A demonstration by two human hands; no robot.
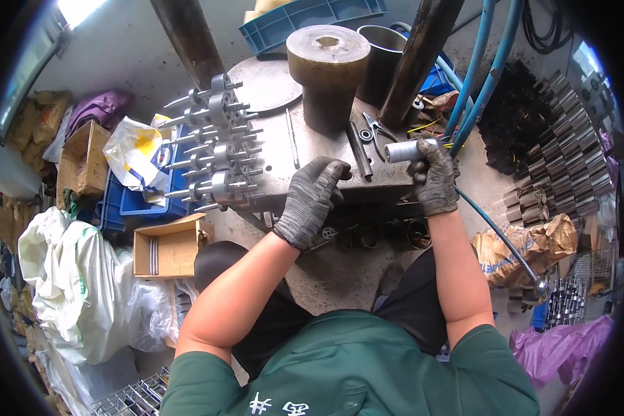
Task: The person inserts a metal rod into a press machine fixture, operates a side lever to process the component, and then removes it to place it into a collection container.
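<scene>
My right hand (435, 179), in a grey work glove, grips the end of a silver-grey metal cylinder (402, 150) and holds it sideways over the bench's front edge. My left hand (309, 202), gloved too, is at that edge with curled fingers; what they hold, if anything, is hidden. Just beyond it a dark metal bar (360, 154) lies on the metal bench (274, 149). Pliers (376, 129) and a small ring (365, 135) lie near the cylinder. A thin rod (292, 139) rests farther left. Several rotor-like metal parts with shafts (222, 154) stand along the bench's left side.
A thick round steel post (328, 76) rises from the bench, with slanted dark columns (416, 66) and blue hoses (480, 66) nearby. Boxes (165, 248), a blue crate (133, 201) and white sacks (66, 277) lie left. Stacked metal cylinders (568, 149) stand right.
</scene>
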